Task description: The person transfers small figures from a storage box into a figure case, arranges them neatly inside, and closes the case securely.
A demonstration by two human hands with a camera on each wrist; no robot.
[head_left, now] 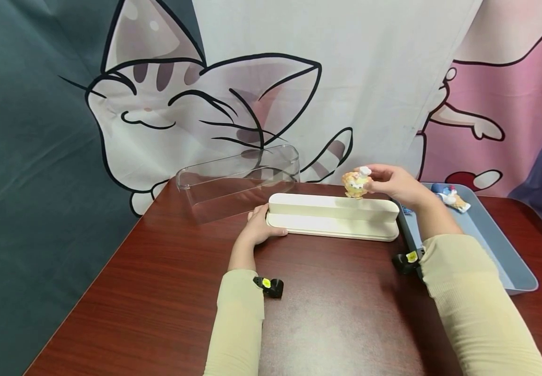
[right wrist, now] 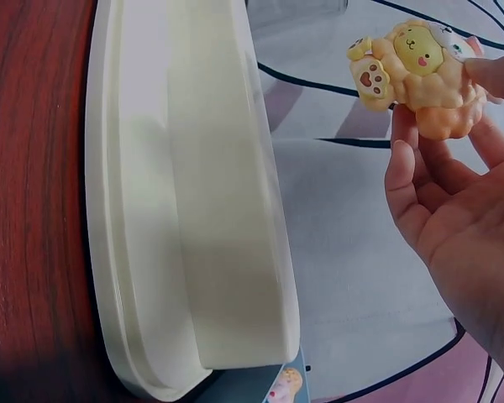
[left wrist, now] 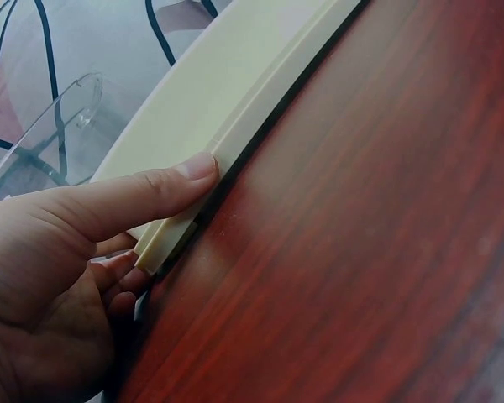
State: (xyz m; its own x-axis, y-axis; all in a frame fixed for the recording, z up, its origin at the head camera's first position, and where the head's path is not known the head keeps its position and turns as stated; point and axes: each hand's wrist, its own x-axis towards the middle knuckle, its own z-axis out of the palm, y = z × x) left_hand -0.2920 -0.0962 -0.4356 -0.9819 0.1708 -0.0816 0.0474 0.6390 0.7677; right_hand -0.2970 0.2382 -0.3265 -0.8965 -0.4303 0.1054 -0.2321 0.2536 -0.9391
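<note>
A cream two-level display base [head_left: 332, 225] lies lengthwise on the table. My left hand [head_left: 258, 228] grips its left end, the thumb [left wrist: 164, 193] along the front edge and the other fingers curled at the end. Above the back step, toward the right, my right hand [head_left: 395, 184] holds a small figurine [head_left: 355, 183] between thumb and fingers. In the right wrist view the figurine [right wrist: 420, 71] has a yellow face, a fluffy orange-tan body, paw-print feet and a white top. It hangs clear of the base.
A clear plastic cover [head_left: 238, 180] stands behind and left of the base. On the right, a blue-grey tray [head_left: 501, 250] holds several small figurines [head_left: 451, 198] at its far end, partly behind my right arm. A cat-print curtain [head_left: 369, 68] hangs behind the brown table [head_left: 172, 292].
</note>
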